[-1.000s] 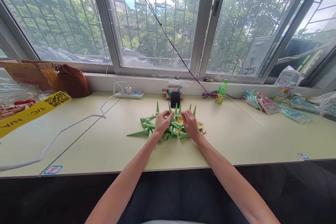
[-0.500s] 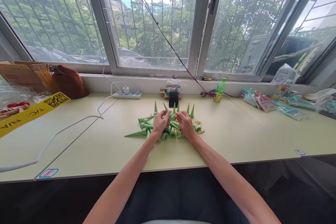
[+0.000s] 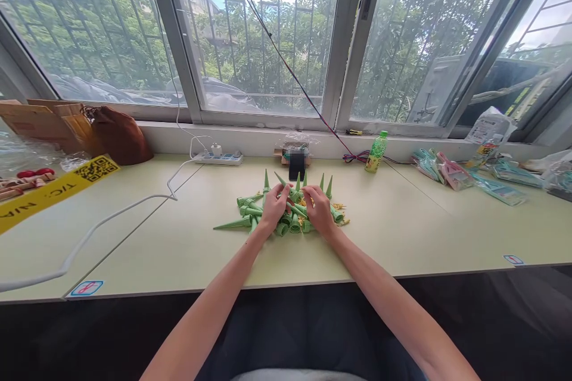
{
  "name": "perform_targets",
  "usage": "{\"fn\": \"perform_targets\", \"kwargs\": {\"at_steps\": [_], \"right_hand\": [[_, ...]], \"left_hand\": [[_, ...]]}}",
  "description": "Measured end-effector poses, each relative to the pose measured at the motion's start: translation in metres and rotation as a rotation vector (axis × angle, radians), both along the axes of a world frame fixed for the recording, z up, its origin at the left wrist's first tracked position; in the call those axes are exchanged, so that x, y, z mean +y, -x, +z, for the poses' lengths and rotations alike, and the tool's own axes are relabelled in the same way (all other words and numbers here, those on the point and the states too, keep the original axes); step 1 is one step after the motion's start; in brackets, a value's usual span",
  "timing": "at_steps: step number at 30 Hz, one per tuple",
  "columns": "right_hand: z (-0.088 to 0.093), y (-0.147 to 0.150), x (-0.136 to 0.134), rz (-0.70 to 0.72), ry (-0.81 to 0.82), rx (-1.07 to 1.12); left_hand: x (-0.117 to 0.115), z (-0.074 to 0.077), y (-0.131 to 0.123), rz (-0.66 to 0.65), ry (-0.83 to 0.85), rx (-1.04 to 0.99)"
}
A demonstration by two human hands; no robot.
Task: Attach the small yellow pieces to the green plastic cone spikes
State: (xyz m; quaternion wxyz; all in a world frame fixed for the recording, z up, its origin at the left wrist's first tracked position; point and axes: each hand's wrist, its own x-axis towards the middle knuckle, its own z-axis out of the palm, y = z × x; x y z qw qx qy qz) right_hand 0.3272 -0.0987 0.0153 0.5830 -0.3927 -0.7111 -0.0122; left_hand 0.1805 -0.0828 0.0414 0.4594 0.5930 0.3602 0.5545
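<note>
Containers are few here. At about one o'clock from the hands a green bottle (image 3: pixel 376 153) stands upright by the window sill, cap on; its contents cannot be told. At twelve o'clock, against the sill, a clear plastic bag (image 3: pixel 295 143) sits over a small box, with a dark object just in front — what is inside is too small to tell. At ten o'clock a brown pouch (image 3: pixel 117 134) lies beside a cardboard box (image 3: pixel 40 120), whose inside is not visible.

Both hands rest on a pile of green cones (image 3: pixel 286 214) in the middle of the tabletop (image 3: pixel 179 250). Most cones lie on their sides; a few stand tip-up along the far edge, and one long cone (image 3: pixel 232 225) points out toward nine o'clock. The left hand (image 3: pixel 273 209) has its fingers curled around a cone that angles up toward eleven o'clock. The right hand (image 3: pixel 319 209) has its fingers bent and closed down into the pile, touching that cone's wide end, though whether it truly grips anything I cannot tell.

Compared with a second ago the hands have drawn closer together — they were apart, spread over the pile — and the angled cone now sits raised between them. The rest of the pile lies much as it did.
</note>
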Motion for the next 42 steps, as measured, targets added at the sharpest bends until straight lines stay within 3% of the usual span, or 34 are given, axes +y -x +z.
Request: {"fn": "perform_targets", "kwargs": {"at_steps": [10,27,42], "right_hand": [[0.0005,0.0032,-0.0036,0.046,-0.011,-0.022],[-0.0010,0.0032,-0.0025,0.072,0.092,-0.007],[-0.0019,-0.0009,-0.0005,0.022,0.079,0.036]], "left_hand": [[0.0025,-0.0081,0.0007,0.161,-0.106,0.172],[-0.0032,-0.0027,0.0005,0.279,-0.340,0.425],[-0.0046,-0.0072,-0.0009,0.146,-0.507,0.534]]}}
